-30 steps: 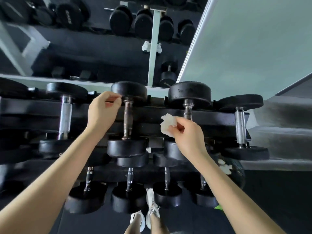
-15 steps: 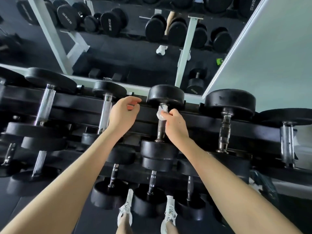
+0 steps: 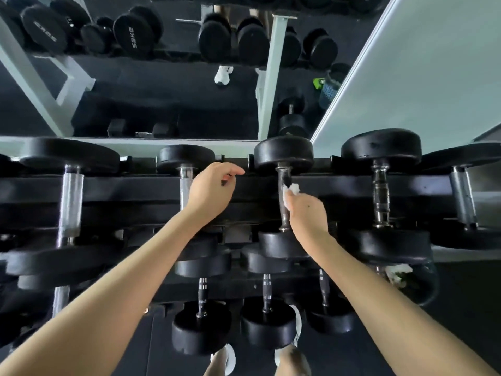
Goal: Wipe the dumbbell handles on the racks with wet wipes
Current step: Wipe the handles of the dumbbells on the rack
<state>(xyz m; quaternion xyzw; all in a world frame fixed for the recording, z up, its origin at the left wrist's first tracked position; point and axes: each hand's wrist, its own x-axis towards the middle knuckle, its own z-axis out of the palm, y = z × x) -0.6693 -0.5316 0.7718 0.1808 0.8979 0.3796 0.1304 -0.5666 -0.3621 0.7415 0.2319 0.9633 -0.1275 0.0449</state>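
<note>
**Item 1. Right hand**. Fingers curled, bunched on a crumpled white wet wipe. We record the wad pinched at the fingertips and pressed against the side of a dumbbell handle. Nothing else is in its grasp.

**Item 2. Dumbbell handle, dark worn metal, top tier.** It lies immediately left of the right hand and touches the wipe. Its long axis runs straight away from us, from the near head beside the wrist to the far head beyond the fingertips. The wipe sits on the farther half, and the rest of the bar runs back alongside the palm. We judge that the coming stroke must travel along this axis, not across it.

**Item 3. Left hand**. It is left of the wiped handle and apart from it. The fingers are loosely curled, thumb and forefinger reach forward, and we see nothing held. It hangs over the rack rail; we cannot tell whether it bears on the rail. It hides part of a bright neighbouring handle.

**Item 4. Nearer hand.** The right hand is already on the bar and the left is idle beside it. We judge the wiping to be the right hand's work.

**Item 5. Other stock.**
- A knurled handle lies well right of the right hand.
- A steel handle lies well left of the left hand.
- The lower-tier dumbbells sit beneath both forearms.
</note>
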